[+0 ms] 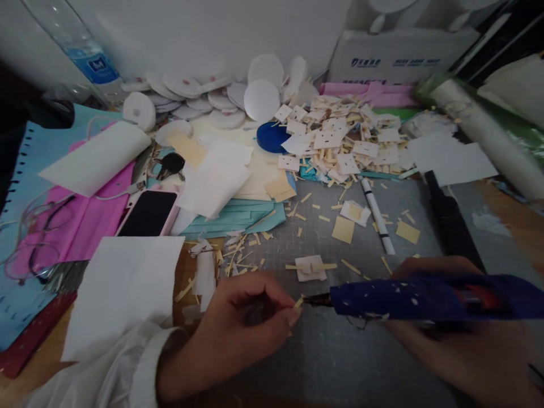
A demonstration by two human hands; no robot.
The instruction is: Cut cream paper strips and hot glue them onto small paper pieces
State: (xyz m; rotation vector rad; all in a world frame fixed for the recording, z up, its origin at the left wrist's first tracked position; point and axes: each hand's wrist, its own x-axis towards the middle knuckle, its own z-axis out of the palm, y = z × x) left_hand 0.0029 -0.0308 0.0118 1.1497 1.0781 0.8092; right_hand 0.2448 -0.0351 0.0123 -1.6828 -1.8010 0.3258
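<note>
Between thumb and forefinger, my left hand (250, 317) pinches a small yellow paper strip (298, 302). My right hand (459, 340) is wrapped round a blue hot glue gun (395, 297), whose dark nozzle points left and reaches the strip or stops very close to it. Just beyond the nozzle, a white paper square (311, 268) lies on the grey cutting mat (314, 351), with yellow strips crossing it. Loose yellow strips (351, 267) are scattered around. A white pen (377, 215) with black bands lies farther back.
A heap of small white paper pieces (335, 136) stands at the back, beside a blue lid (272, 137) and white discs (221, 93). On the left are a phone (148, 212), keys (171, 164) and paper sheets (123, 289). A black tool (453, 221) lies behind my right hand.
</note>
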